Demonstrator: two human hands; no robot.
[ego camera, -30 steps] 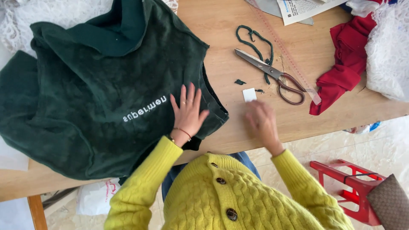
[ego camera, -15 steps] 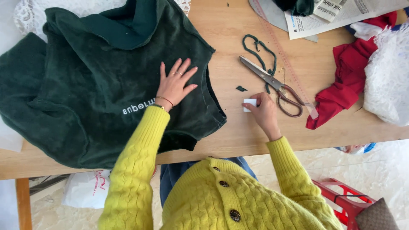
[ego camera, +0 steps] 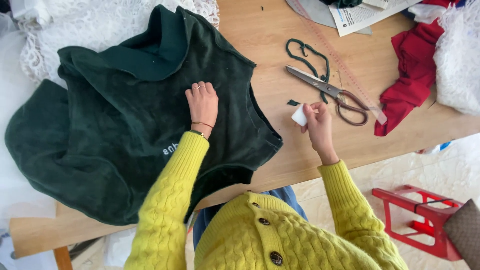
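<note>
Green velvet garment (ego camera: 125, 125) bears a small pale printed label beside the left hand (ego camera: 202, 104), which lies flat on it; the right hand (ego camera: 317, 125) pinches white tailor's chalk (ego camera: 299, 116) near the scissors (ego camera: 327, 92)

Left hand (ego camera: 202, 104) flat, palm down; right hand (ego camera: 317, 121) pinched.

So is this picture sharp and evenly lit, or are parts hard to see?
Head view: soft even daylight, no glare, faint shadows on the wooden table. The scissors and the left hand on the green garment look sharp; the right hand holding white chalk is slightly soft; the garment's folds lose detail.
</note>
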